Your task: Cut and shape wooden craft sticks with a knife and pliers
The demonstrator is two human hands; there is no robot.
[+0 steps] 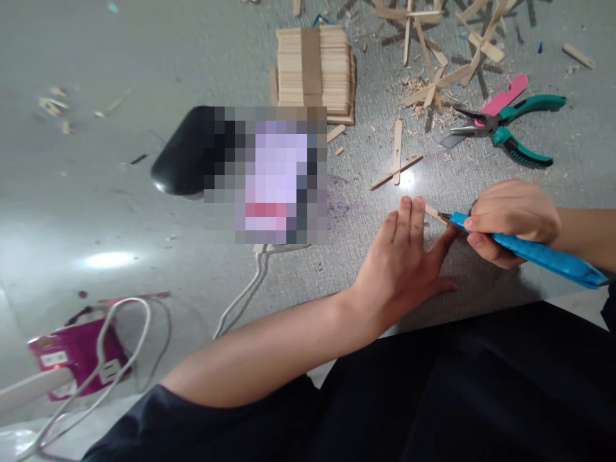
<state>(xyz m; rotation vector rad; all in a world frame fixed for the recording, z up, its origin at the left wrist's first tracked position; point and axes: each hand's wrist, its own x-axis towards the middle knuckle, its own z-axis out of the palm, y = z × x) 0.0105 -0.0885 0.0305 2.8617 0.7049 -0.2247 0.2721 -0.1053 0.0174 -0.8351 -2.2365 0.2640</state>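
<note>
My left hand (404, 256) lies flat on the grey table (144, 64), fingers stretched out and pressed on a thin wooden craft stick (436, 213). My right hand (513, 221) is closed around a blue-handled craft knife (534, 252). The knife's tip meets the stick just right of my left fingertips. Most of the stick is hidden under my fingers.
A bundled stack of wooden sticks (315, 70) sits at the back. Loose sticks and shavings (433, 70) lie at the back right, with green-handled pliers (505, 125) and a pink stick (505, 96). A phone (231, 160), white cable (240, 295) and magenta box (77, 353) lie left.
</note>
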